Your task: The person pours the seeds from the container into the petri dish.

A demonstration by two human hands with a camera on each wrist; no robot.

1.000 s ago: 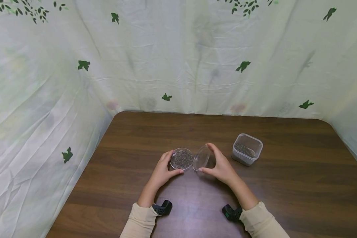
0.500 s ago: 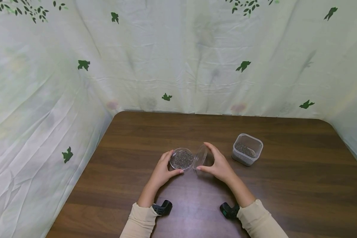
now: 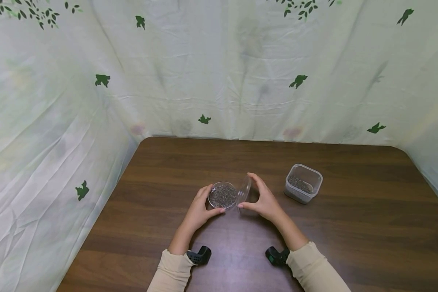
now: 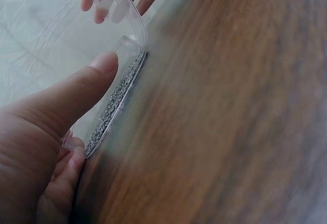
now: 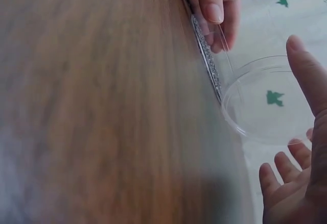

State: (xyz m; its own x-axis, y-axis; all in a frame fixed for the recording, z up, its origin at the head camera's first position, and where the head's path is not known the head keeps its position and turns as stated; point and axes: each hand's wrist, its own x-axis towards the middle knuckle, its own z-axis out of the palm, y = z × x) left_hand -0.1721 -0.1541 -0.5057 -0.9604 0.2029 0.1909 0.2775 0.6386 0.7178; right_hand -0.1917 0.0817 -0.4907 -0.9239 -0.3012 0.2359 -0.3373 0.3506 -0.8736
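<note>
A shallow clear round dish (image 3: pixel 222 182) filled with grey granules (image 3: pixel 222 196) stands on the table. My left hand (image 3: pixel 198 210) holds it at the left, thumb at the near side and fingers behind. Between the thumb and fingers of my right hand (image 3: pixel 267 206) is a clear round lid (image 3: pixel 245 190), tipped nearly upright at the dish's right edge. In the right wrist view, the lower edge of the lid (image 5: pixel 250 104) meets the dish's end, and the other right-hand fingers spread loosely. The left wrist view shows the granules (image 4: pixel 115 101) as a low layer through the dish wall.
A clear square tub (image 3: pixel 316 181), part filled with similar grey granules (image 3: pixel 298 184), stands behind and right of my right hand. The brown wooden table (image 3: pixel 160 162) reaches back to a pale curtain (image 3: pixel 222 73) with green bird shapes.
My right hand has shifted slightly left, and the lid has tilted from leaning away to nearly upright beside the dish. The left hand and dish have stayed in place.
</note>
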